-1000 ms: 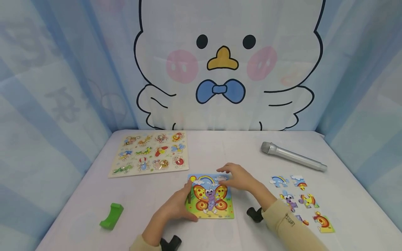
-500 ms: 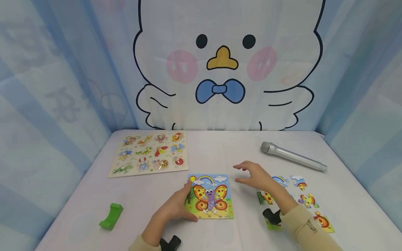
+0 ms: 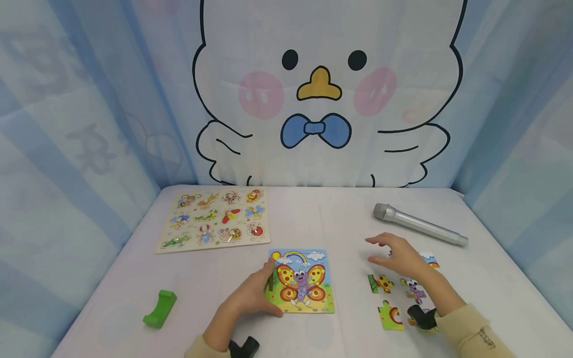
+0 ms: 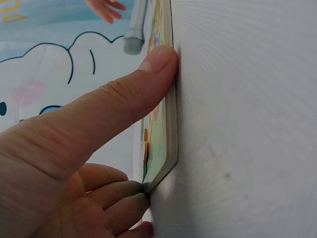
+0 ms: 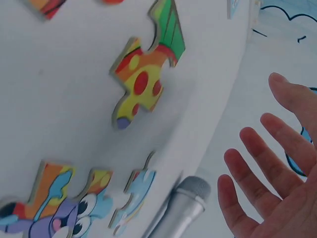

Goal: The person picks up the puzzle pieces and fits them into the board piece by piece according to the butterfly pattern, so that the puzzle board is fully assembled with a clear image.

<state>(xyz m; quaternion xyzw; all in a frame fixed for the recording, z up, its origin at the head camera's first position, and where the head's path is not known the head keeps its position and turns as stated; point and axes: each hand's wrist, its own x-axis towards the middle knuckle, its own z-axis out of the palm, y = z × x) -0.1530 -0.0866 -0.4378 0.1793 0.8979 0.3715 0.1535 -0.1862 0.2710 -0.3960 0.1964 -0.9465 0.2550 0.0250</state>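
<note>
A square butterfly puzzle board point(image 3: 301, 304) lies flat at the middle of the table. My left hand point(image 3: 249, 294) holds it at the near left corner. In the left wrist view the thumb point(image 4: 159, 58) presses on one edge and the other fingers touch the corner. My right hand point(image 3: 398, 257) holds nothing and hovers over the loose jigsaw pieces on the right, its fingers spread and lightly bent. Below it lie a piece with a spotted wing point(image 5: 143, 77), a piece with the butterfly's face point(image 5: 67, 210) and several others, partly covered by the hand and arm.
An insect peg puzzle point(image 3: 212, 219) lies at the back left. A silver toy microphone point(image 3: 421, 224) rests at the back right, beyond the loose pieces. On the left is a green arched block point(image 3: 160, 309). A printed curtain point(image 3: 313, 164) hangs behind the table.
My right hand has moved off the board's upper right corner, rightward to above the loose pieces, uncovering that corner. My left hand and the board have stayed in place.
</note>
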